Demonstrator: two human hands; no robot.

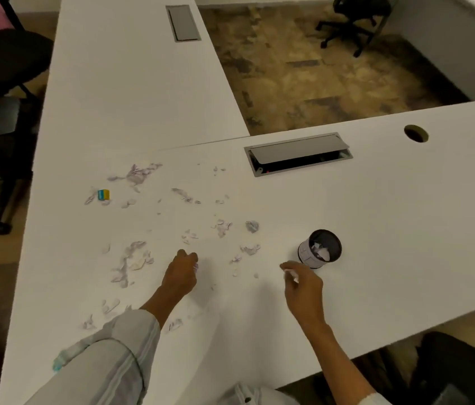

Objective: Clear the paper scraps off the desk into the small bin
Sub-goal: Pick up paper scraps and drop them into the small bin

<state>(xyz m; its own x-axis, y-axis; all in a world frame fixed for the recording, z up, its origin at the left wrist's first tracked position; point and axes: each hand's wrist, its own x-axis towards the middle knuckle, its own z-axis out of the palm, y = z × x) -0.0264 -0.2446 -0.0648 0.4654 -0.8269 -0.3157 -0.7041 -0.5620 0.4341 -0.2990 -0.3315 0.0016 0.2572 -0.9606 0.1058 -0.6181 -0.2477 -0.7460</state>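
Left hand [182, 271] pinches a scrap [196, 267] mid-frame, right hand [303, 283] pinches another just below-left of the bin [319, 249]; scraps [131, 258] litter the bench [391, 229] centre-left.

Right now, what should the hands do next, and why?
Probably move the right hand over to the bin and drop its scrap in. Its fingers already pinch a white piece, and the bin stands open just beyond them, with paper inside. The left hand holds a piece too and could follow.
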